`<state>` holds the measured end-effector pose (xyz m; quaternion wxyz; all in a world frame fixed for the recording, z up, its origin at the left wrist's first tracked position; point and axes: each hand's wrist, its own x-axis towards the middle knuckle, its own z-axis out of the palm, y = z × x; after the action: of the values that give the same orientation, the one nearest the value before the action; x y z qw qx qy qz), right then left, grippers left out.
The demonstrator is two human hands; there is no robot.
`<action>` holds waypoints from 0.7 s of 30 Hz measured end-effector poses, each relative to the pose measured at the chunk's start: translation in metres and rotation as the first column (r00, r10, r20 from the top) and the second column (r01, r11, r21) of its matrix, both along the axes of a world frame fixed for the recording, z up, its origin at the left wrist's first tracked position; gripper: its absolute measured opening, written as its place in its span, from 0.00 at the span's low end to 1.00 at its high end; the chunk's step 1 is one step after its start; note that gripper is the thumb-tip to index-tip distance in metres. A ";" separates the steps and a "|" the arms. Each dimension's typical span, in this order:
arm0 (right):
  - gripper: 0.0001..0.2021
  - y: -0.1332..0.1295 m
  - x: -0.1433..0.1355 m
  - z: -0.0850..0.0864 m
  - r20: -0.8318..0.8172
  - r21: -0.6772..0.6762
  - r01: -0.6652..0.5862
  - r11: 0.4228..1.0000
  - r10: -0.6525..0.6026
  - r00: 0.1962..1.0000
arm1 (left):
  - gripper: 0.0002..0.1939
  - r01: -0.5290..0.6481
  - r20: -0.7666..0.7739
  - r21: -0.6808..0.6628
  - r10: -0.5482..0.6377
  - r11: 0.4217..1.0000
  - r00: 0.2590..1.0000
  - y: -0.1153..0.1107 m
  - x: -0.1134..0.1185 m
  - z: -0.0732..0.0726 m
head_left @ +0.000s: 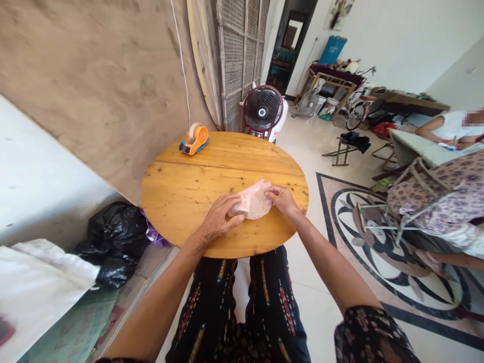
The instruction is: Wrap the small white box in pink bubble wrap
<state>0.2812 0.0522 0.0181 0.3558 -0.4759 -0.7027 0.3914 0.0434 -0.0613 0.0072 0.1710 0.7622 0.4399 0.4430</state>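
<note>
A small, pale pink see-through plastic bag (pixel 254 200) lies on the round wooden table (pixel 189 201) near its front right part. Something greyish shows in its left end, but I cannot make out what it is. My left hand (pixel 217 217) curves around that end, its fingers above and thumb below. At the bag's right end, my right hand (pixel 283 199) pinches the edge between thumb and fingertips. An orange tape dispenser (pixel 196 139) with a roll of tape stands at the table's back left edge.
An electric fan (pixel 262 110) stands just behind the table. Black plastic bags (pixel 117 237) lie on the floor to the left. On the right, people sit at another table (pixel 419 146); a folding stool (pixel 346 149) stands farther back.
</note>
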 end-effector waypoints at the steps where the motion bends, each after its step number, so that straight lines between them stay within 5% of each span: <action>1: 0.11 0.000 0.000 -0.004 -0.026 -0.003 0.019 1.000 -0.019 0.999 | 0.22 0.010 0.029 -0.012 -0.010 1.000 1.000 -0.001 0.000 0.002; 5: 0.11 -0.002 0.001 -0.012 -0.077 0.036 0.064 0.997 -0.061 0.995 | 0.20 -0.064 0.211 -0.138 0.092 0.988 0.973 -0.004 0.000 0.009; 9: 0.09 -0.002 -0.001 -0.011 0.025 0.124 0.064 0.990 -0.068 0.997 | 0.20 -0.245 0.110 -0.260 0.281 0.934 0.953 0.005 -0.005 0.021; 14: 0.17 -0.001 -0.019 0.003 0.205 0.245 0.163 0.956 -0.215 0.955 | 0.23 -0.318 -0.039 -0.287 0.321 0.904 0.946 0.056 -0.004 0.029; 17: 0.22 0.002 -0.033 0.015 0.270 0.258 0.165 0.952 -0.235 0.934 | 0.24 -0.300 0.007 -0.357 0.323 0.885 0.946 0.090 0.005 0.025; 21: 0.10 0.008 -0.040 0.018 0.234 0.306 0.118 0.945 -0.195 0.953 | 0.14 -0.206 0.178 -0.415 0.301 0.886 0.937 0.112 0.014 0.019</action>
<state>0.2413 0.0606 0.0365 0.3559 -0.5209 -0.7526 0.1889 0.0574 0.0502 0.0266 0.3110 0.5898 0.5919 0.4528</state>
